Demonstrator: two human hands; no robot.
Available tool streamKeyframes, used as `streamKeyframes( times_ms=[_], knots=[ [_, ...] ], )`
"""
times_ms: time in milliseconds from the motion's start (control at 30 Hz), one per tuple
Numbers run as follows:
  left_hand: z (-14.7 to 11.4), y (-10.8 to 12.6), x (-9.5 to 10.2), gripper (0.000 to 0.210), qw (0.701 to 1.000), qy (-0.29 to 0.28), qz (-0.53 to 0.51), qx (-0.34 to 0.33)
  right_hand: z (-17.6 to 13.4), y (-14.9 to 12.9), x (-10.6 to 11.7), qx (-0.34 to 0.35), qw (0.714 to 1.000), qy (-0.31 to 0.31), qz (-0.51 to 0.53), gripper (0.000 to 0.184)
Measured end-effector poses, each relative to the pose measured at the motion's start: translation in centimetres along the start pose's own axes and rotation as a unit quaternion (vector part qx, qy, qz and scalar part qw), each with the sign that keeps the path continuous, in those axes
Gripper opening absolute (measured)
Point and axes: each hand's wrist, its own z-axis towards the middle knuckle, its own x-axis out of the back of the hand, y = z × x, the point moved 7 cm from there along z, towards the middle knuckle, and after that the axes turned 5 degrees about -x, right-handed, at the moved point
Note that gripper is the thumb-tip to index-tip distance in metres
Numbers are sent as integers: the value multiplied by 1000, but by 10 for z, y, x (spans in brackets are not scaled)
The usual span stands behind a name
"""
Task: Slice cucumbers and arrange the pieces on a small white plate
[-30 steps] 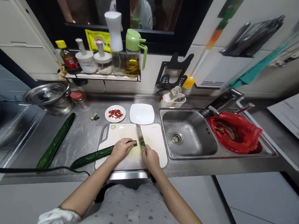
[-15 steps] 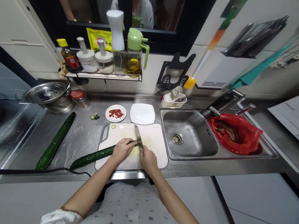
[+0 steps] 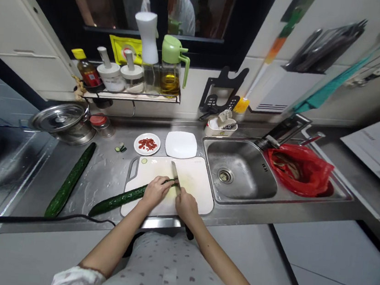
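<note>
My left hand (image 3: 156,191) is closed over the right part of a long green cucumber (image 3: 118,202), which lies slantwise across the white cutting board (image 3: 202,181) and past its left edge. In my right hand (image 3: 186,207) is a kitchen knife (image 3: 175,172), its blade pointing away from me beside the cucumber's right end. Whether the edge touches the cucumber I cannot tell. One pale cucumber slice (image 3: 144,161) rests at the board's upper left. A second whole cucumber (image 3: 70,181) lies on the counter to the left.
Behind the board stand a plate of chopped red pieces (image 3: 147,144) and a white square plate (image 3: 181,144). Cucumber scraps (image 3: 120,147) lie left of them. At right is the sink (image 3: 242,167), with a red plastic bag (image 3: 300,170) beyond. A lidded pot (image 3: 62,122) stands at left.
The knife and my right hand have shifted slightly, with the blade now turned a little more upright. My left hand stays on the cucumber, almost unmoved.
</note>
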Motion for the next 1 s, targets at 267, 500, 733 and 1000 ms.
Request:
streamKeyframes(
  times_ms=[267,500,733,1000],
  knots=[
    [1,-1,0,28,1000,1,-7,0,-17,7,-7,-8,1000,-21,-11,29],
    [1,-2,0,28,1000,-1,-13,6,-28,13,-14,-6,1000,-23,-12,29],
    [3,0,1,28,1000,-8,-12,4,-19,6,-9,-15,999,-28,-16,30],
    [3,-1,0,30,1000,-8,-17,2,-2,-4,-8,-7,1000,-25,-14,30]
  ],
)
